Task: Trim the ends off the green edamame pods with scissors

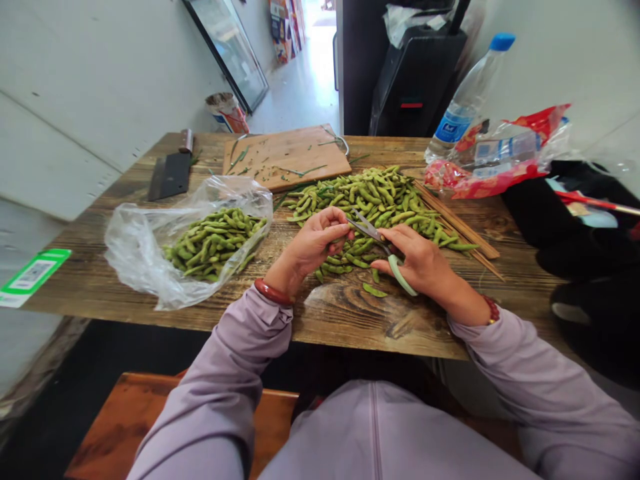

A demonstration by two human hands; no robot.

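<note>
- Right hand (420,257) grips pale-green-handled steel scissors (373,232), blades parted
- Left hand (323,235) pinched closed at their tips — on what, I can't tell
- Loose green bean-pod heap (375,193), twelve o'clock: seemingly most left
- Clear plastic bag (143,250), nine o'clock — smaller pod pile (215,241) inside, apparently done

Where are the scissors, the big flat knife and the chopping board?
Scissors (374,235): head view, on the blades near where they meet.
Big flat knife (170,177): head view, on the dark blade.
Chopping board (283,147): head view, on bare wood near the middle.
</note>
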